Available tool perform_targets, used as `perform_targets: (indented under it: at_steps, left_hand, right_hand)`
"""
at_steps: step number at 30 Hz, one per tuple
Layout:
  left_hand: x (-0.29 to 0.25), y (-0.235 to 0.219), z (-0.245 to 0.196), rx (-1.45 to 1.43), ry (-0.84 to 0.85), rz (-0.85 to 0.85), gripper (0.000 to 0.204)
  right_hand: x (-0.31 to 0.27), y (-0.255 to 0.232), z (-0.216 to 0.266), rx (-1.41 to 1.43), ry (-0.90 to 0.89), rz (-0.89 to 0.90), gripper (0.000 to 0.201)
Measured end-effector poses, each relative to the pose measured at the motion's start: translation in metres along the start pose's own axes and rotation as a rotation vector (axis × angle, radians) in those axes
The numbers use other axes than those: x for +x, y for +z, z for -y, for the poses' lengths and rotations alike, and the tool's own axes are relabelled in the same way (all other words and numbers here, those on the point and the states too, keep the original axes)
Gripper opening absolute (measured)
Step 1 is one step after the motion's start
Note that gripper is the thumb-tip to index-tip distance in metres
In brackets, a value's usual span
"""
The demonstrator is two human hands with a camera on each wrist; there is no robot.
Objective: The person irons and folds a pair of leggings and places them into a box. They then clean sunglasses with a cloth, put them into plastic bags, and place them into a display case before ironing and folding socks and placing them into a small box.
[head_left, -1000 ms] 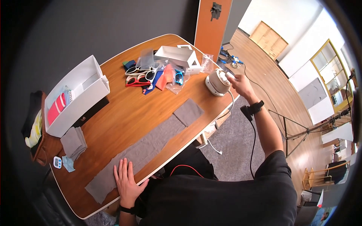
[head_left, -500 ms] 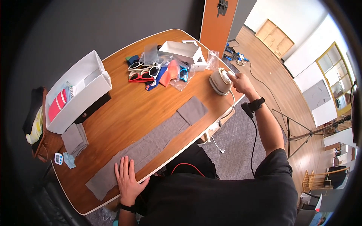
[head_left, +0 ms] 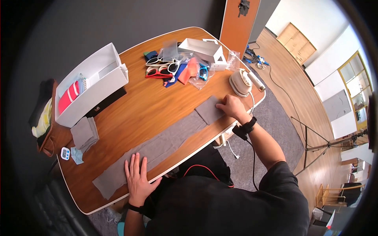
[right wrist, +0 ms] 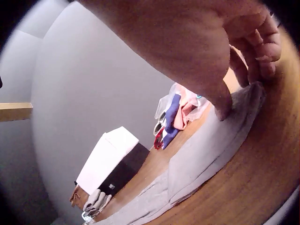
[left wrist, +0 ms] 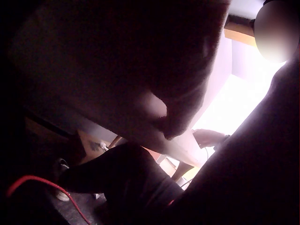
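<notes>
A long grey cloth [head_left: 157, 141] lies along the table's near side, its right end folded back into a square flap [head_left: 209, 109]. My left hand [head_left: 139, 187] rests on its near edge towards the left end, fingers straight and spread. The left wrist view is dark, showing little of that hand. At the flap's right end is my right hand [head_left: 233, 107]. In the right wrist view its thumb [right wrist: 222, 105] touches the cloth top, and the bent fingers [right wrist: 255, 70] reach the end edge, apart from the thumb. Beyond stands a beige corded iron-like appliance [head_left: 240, 83] with a wand-like handle.
A white box [head_left: 94, 84] with packed items stands at the left, near folded grey cloths [head_left: 84, 133] and a small timer [head_left: 65, 153]. Sunglasses [head_left: 159, 71], coloured cloths and plastic bags lie at the back before an open white carton [head_left: 201, 51]. A cord hangs over the right edge.
My right hand has let go of the beige appliance and come down-left to the folded end of the grey cloth. The left hand stays on the cloth. The head view has shifted slightly.
</notes>
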State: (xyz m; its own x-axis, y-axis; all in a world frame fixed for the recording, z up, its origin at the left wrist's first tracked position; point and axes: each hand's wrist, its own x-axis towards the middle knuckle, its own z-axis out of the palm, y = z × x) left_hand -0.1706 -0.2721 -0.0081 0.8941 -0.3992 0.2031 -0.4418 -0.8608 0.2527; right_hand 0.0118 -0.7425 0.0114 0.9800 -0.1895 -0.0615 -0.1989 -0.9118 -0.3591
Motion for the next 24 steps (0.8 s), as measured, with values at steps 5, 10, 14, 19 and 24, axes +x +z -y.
perform_targets:
  at_steps: [5, 10, 14, 19, 24]
  left_hand:
    - [-0.003, 0.000, 0.002, -0.015, -0.020, -0.062, 0.103]
    - [-0.005, 0.004, 0.004, -0.025, 0.026, -0.100, 0.102]
    - [-0.003, 0.001, 0.002, -0.037, 0.016, -0.081, 0.098]
    - [-0.004, 0.003, 0.004, -0.038, 0.020, -0.089, 0.099]
    - [-0.003, 0.002, 0.003, -0.033, 0.018, -0.088, 0.098]
  right_hand:
    - [0.014, -0.007, -0.017, 0.190, 0.037, 0.116, 0.032]
    - [0.012, -0.029, -0.020, 0.221, 0.041, 0.043, 0.032]
    - [-0.001, -0.043, -0.006, 0.221, 0.011, -0.067, 0.028]
    - [-0.033, -0.042, 0.041, 0.244, -0.104, -0.092, 0.026]
    - [-0.057, -0.007, 0.077, 0.184, -0.234, -0.096, 0.024]
